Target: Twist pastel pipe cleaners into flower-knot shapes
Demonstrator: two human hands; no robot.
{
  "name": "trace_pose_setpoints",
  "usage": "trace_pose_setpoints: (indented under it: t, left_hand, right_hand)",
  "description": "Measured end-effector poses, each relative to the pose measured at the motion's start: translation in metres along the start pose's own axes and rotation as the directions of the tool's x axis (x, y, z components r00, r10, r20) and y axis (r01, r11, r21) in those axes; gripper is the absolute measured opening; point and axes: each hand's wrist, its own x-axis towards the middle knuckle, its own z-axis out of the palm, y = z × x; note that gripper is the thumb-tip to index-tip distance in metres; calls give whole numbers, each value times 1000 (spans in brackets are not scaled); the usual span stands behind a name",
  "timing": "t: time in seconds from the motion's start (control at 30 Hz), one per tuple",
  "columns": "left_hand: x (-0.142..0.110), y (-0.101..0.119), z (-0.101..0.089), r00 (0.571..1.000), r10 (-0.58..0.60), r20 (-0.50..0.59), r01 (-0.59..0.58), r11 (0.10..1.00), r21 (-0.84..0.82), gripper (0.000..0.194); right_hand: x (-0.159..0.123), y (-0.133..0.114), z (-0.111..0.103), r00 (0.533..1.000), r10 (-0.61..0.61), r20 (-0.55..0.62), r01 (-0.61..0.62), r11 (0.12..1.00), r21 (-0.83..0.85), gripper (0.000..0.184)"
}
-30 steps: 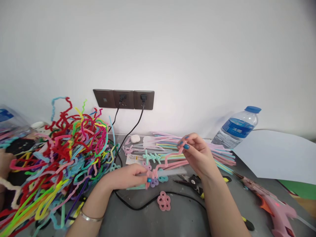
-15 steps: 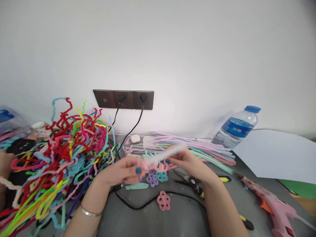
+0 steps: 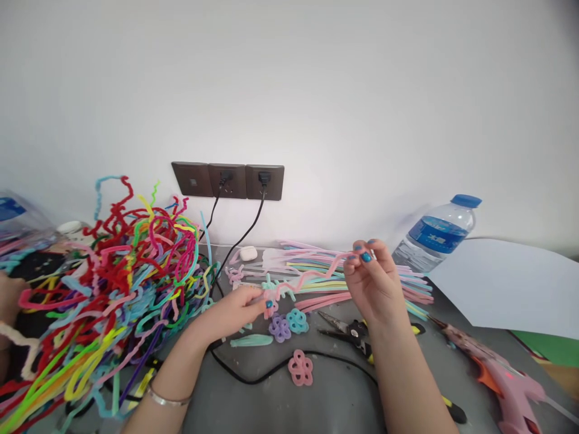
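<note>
My left hand (image 3: pixel 235 312) pinches one end of a pink pipe cleaner (image 3: pixel 312 279) just above the grey table (image 3: pixel 335 404). My right hand (image 3: pixel 373 280) is raised to the right and pinches the other end, so the wavy pink strand stretches between both hands. Below them lie a purple flower (image 3: pixel 280 328), a teal flower (image 3: pixel 297 320) and a pink flower (image 3: pixel 301 367) bent from pipe cleaners, with a teal leaf shape (image 3: pixel 251 340) beside them. A bundle of straight pastel pipe cleaners (image 3: pixel 316 262) lies behind my hands.
A big tangle of coloured pipe cleaners (image 3: pixel 104 283) fills the left side. Black pliers (image 3: pixel 350 330) and a black cable (image 3: pixel 253 377) lie near my wrists. A pink glue gun (image 3: pixel 502 377), a water bottle (image 3: pixel 432 238), white paper (image 3: pixel 502 283) and wall sockets (image 3: pixel 228 180) are around. Another person's hand (image 3: pixel 6 298) shows at far left.
My hands were close together half a second ago; now the right hand has lifted up and to the right, drawing the pink pipe cleaner out, while the left hand stays low.
</note>
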Motion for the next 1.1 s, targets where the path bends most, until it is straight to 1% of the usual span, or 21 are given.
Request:
trace_pose_setpoints:
  t: [0.03, 0.07, 0.13, 0.23, 0.3, 0.37, 0.4, 0.43, 0.47, 0.5, 0.53, 0.57, 0.6, 0.63, 0.7, 0.73, 0.8, 0.87, 0.93, 1.0, 1.1]
  left_hand:
    - [2, -2, 0, 996, 28, -86, -27, 1000, 8, 37]
    - [4, -3, 0, 988, 41, -146, -43, 999, -7, 35]
    - [6, -3, 0, 974, 58, -220, -70, 997, -44, 32]
    - [8, -2, 0, 953, 70, -294, -91, 994, -58, 30]
    - [9, -3, 0, 930, 91, -355, -103, 995, -14, 29]
    - [11, -7, -1, 904, 118, -411, -110, 993, 44, 27]
    - [12, -8, -1, 894, 128, -429, -109, 992, 69, 26]
    - [13, -10, 0, 888, 135, -439, -105, 990, 92, 26]
    - [14, -12, 0, 886, 141, -441, -102, 989, 111, 26]
    - [14, -13, 0, 888, 145, -437, -98, 987, 129, 26]
    - [14, -13, 1, 892, 147, -428, -94, 985, 143, 27]
    - [14, -14, 1, 897, 148, -416, -90, 984, 155, 27]
    - [14, -14, 2, 903, 147, -403, -86, 983, 164, 27]
    - [14, -13, 3, 909, 145, -390, -84, 982, 169, 27]
    - [15, -12, 5, 920, 145, -364, -89, 982, 165, 28]
    - [15, -10, 5, 926, 147, -347, -99, 983, 151, 28]
    - [14, -6, 6, 939, 158, -304, -133, 986, 103, 28]
    - [13, -3, 7, 952, 170, -255, -164, 985, 44, 28]
    - [12, -1, 7, 961, 166, -222, -167, 986, 11, 29]
    - [11, -1, 6, 968, 144, -206, -145, 989, 9, 29]
    - [10, -1, 6, 974, 131, -187, -130, 991, 19, 29]
  right_hand:
    - [0, -1, -1, 1000, 8, -2, -8, 1000, 1, 19]
    - [1, -1, -1, 1000, 25, -1, -25, 1000, -16, 18]
    - [1, 1, -1, 998, 58, -6, -58, 993, -103, 14]
    - [1, 9, -2, 993, 113, 18, -101, 942, -320, 11]
    - [0, 14, -5, 969, 226, 100, -156, 873, -462, 14]
    - [-1, 20, -7, 917, 362, 168, -198, 778, -596, 18]
    - [-1, 22, -7, 904, 392, 170, -191, 726, -661, 19]
    - [-2, 23, -6, 911, 381, 161, -154, 673, -724, 19]
    - [-3, 24, -4, 935, 322, 151, -88, 621, -779, 18]
    - [-4, 24, -1, 962, 225, 152, -4, 571, -821, 17]
    - [-5, 22, 3, 979, 109, 170, 88, 529, -844, 16]
    - [-7, 20, 7, 979, -9, 202, 180, 497, -849, 14]
    - [-8, 17, 13, 965, -113, 236, 261, 483, -836, 13]
    - [-10, 14, 18, 944, -193, 266, 328, 488, -809, 14]
    - [-14, 8, 28, 897, -277, 345, 441, 494, -749, 14]
    - [-16, 5, 32, 880, -290, 377, 475, 502, -722, 15]
    - [-19, 4, 37, 867, -239, 438, 494, 524, -693, 17]
    - [-21, 7, 39, 851, -125, 511, 495, 518, -697, 19]
    - [-21, 12, 39, 823, -12, 567, 502, 481, -718, 23]
    - [-21, 17, 37, 808, 47, 588, 509, 449, -734, 26]
    - [-20, 20, 34, 796, 85, 599, 502, 460, -732, 19]
